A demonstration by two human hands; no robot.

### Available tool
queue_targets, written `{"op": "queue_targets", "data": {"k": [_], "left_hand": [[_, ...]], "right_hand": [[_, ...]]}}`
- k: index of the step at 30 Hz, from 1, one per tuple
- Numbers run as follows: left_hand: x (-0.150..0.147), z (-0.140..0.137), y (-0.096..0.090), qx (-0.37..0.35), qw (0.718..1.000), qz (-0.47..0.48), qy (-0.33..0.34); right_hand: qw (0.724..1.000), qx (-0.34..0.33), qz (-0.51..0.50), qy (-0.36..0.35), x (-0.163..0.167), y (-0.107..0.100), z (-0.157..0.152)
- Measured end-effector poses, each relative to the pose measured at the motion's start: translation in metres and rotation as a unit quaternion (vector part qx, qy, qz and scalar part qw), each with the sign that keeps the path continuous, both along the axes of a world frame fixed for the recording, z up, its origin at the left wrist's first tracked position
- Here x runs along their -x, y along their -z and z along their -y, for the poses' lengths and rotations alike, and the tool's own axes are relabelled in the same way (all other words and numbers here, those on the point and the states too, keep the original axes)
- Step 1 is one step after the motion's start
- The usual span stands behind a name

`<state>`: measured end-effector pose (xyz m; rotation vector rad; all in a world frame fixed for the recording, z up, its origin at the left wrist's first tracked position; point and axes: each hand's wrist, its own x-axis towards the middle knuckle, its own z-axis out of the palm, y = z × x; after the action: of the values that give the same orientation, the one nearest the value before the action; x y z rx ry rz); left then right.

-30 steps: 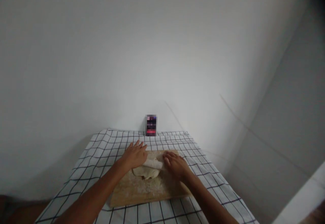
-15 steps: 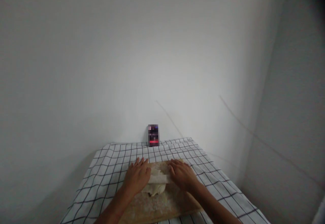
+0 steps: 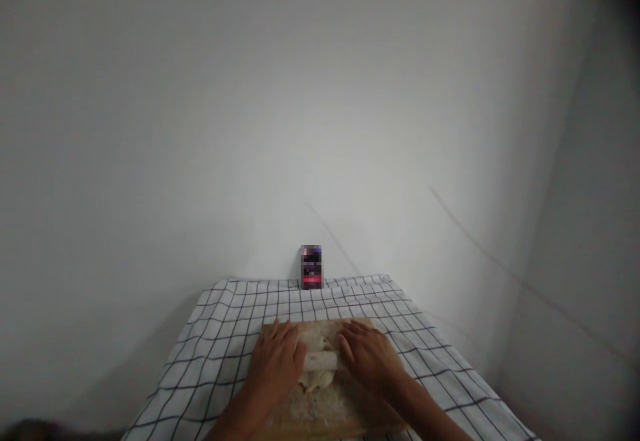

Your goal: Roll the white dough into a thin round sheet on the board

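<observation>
A pale rolling pin [image 3: 321,361] lies crosswise on a floured wooden board [image 3: 330,418], with only its middle showing. My left hand [image 3: 278,358] rests flat over the pin's left end, fingers stretched forward. Over the right end lies my right hand [image 3: 373,358], palm down, its fingers pointing forward and to the left. Neither hand is wrapped round the pin as far as I can see. Beneath the pin is flattened dough [image 3: 316,380], which shows on the near side and a little on the far side. The pin's ends are hidden under my hands.
A white cloth with dark grid lines [image 3: 200,361] covers the table. At its far edge a phone-like object [image 3: 312,268], blurred into blocks, leans upright against the white wall [image 3: 320,128]. Another wall stands to the right. Something dark shows at the lower left corner.
The rolling pin and both hands have come slightly toward me over the dough. The whole scene sits a little farther right in the view, as the camera has turned slightly.
</observation>
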<state>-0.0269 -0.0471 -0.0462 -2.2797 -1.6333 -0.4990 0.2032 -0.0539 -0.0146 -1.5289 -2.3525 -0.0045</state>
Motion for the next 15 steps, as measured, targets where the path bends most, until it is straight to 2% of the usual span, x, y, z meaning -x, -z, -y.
{"op": "queue_targets", "data": {"k": [4,9,13,15], "left_hand": [[-0.003,0.001,-0.008,0.047,0.999,-0.001,-0.012],[-0.003,0.008,-0.012,0.017,1.000,0.018,-0.002],[-0.003,0.008,-0.014,0.078,0.997,0.018,-0.020],[-0.003,0.009,-0.012,0.058,0.998,0.017,-0.018]], "right_hand": [[0.999,0.026,-0.008,0.024,0.002,-0.001,-0.002],[1.000,0.017,-0.015,-0.015,0.002,0.001,0.002],[1.000,0.016,-0.003,0.019,0.003,0.000,0.000],[1.000,0.019,-0.004,0.023,0.003,0.002,0.000]]}}
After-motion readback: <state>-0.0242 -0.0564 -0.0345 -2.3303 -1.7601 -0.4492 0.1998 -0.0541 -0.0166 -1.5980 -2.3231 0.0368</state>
